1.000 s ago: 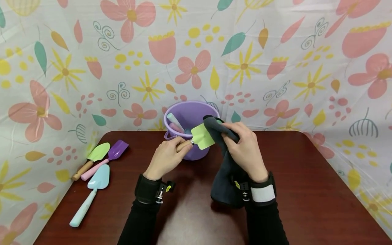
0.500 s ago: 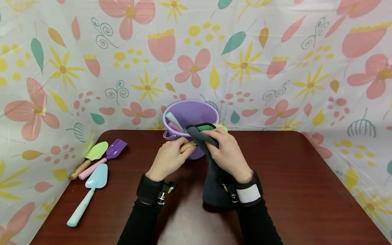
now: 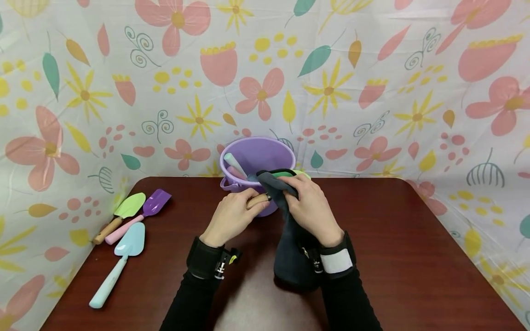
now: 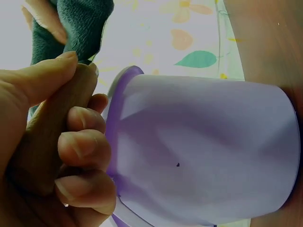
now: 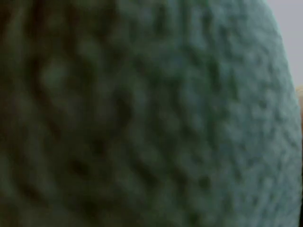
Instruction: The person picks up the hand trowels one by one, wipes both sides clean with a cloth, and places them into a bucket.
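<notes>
Trowel, wood-handled, in left fingers; fuzzy cloth over blade.

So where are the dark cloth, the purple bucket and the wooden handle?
Dark cloth (image 3: 290,243): head view, on its hanging part.
Purple bucket (image 4: 208,142): left wrist view, on its outer wall.
Wooden handle (image 4: 53,119): left wrist view, on its bare middle.

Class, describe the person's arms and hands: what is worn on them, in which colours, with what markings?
Neither the left hand nor the right hand wears a glove. The sleeves are plain black and reach wide black wristbands. The right one bears a white patch. Each wrist carries a small device with silvery and yellow details.
</notes>
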Motion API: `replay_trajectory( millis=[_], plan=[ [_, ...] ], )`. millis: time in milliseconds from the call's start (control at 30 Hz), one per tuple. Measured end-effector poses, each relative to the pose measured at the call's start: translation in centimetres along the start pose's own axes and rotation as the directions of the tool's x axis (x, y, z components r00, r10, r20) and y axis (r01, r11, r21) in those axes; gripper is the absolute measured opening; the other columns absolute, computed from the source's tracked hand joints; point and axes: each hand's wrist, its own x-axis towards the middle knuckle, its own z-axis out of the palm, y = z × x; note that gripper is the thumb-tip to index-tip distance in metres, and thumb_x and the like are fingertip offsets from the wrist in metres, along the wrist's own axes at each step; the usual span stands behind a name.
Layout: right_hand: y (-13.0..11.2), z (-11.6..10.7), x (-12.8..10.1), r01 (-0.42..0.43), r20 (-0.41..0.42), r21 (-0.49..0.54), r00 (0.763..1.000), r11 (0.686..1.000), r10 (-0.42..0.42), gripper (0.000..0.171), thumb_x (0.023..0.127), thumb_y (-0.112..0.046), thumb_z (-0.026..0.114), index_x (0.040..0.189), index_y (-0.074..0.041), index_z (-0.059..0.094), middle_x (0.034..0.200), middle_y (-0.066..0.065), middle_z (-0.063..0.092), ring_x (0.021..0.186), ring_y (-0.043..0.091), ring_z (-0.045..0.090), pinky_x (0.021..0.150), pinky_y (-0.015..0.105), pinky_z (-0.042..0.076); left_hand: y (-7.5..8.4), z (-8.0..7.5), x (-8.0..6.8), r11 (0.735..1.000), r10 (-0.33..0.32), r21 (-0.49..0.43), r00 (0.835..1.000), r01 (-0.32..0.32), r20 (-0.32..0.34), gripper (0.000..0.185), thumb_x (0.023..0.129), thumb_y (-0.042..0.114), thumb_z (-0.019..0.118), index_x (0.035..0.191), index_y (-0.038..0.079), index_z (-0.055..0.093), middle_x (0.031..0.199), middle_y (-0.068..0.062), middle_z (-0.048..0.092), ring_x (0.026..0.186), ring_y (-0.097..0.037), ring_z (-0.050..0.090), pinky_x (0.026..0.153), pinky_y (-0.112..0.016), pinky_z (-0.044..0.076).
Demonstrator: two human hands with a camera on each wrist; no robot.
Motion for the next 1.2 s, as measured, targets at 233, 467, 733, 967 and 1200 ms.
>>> replay_trajectory(
  millis=[233, 467, 733, 967, 1200],
  plan=[
    [0.9, -1.0, -0.1, -0.052, -0.045, 0.0, 0.998, 0.999, 0.052, 0.033, 0.095, -0.005, 0.059, 0.127, -0.01, 0.065, 0.111, 0.013, 0.061, 0.09, 0.029, 0.058, 0.075, 0.042, 0.044, 0.2, -0.1, -0.1, 1.0, -0.009, 0.003, 1.0, 0.008, 0.011, 0.022, 0.094, 0.044, 0.063, 0.093, 0.022, 0.067, 0.065, 0.011, 0.053, 0.06, -0.007, 0.051, 0.056, -0.03, 0.043],
    [2.0, -2.0, -0.1, -0.072, -0.091, -0.003, 0.993, 0.997, 0.071, 0.031, 0.096, -0.007, 0.059, 0.126, -0.008, 0.065, 0.115, 0.014, 0.061, 0.096, 0.031, 0.058, 0.078, 0.045, 0.044, 0.1, -0.3, 0.0, 1.0, -0.021, 0.023, 1.0, 0.021, -0.005, 0.023, 0.093, 0.045, 0.065, 0.093, 0.022, 0.068, 0.067, 0.012, 0.055, 0.061, -0.008, 0.051, 0.058, -0.031, 0.043],
    [3.0, -2.9, -0.3, -0.122, -0.102, 0.015, 0.987, 0.992, 0.123, 0.031, 0.098, -0.008, 0.057, 0.128, -0.005, 0.063, 0.118, 0.017, 0.06, 0.1, 0.034, 0.058, 0.083, 0.049, 0.045, -0.2, -0.4, 0.0, 0.999, -0.044, 0.02, 0.999, 0.044, -0.002, 0.025, 0.093, 0.047, 0.064, 0.094, 0.023, 0.068, 0.069, 0.012, 0.057, 0.064, -0.008, 0.053, 0.06, -0.031, 0.044],
    [3.6, -3.6, -0.5, -0.161, -0.1, 0.035, 0.981, 0.986, 0.164, 0.033, 0.099, -0.009, 0.056, 0.131, -0.002, 0.059, 0.123, 0.021, 0.058, 0.105, 0.039, 0.057, 0.088, 0.053, 0.044, -0.3, -0.6, 0.0, 0.997, -0.073, -0.029, 0.997, 0.073, 0.012, 0.026, 0.092, 0.05, 0.063, 0.095, 0.025, 0.067, 0.071, 0.013, 0.059, 0.065, -0.009, 0.054, 0.062, -0.032, 0.046],
    [3.7, -4.1, -0.7, -0.18, -0.101, 0.044, 0.978, 0.983, 0.184, 0.033, 0.099, -0.012, 0.055, 0.131, -0.002, 0.058, 0.127, 0.02, 0.057, 0.105, 0.037, 0.057, 0.087, 0.052, 0.044, -0.5, -0.6, 0.0, 0.994, -0.083, -0.067, 0.996, 0.084, 0.018, 0.026, 0.092, 0.05, 0.064, 0.096, 0.025, 0.068, 0.076, 0.014, 0.062, 0.068, -0.009, 0.055, 0.064, -0.033, 0.046]
  ],
)
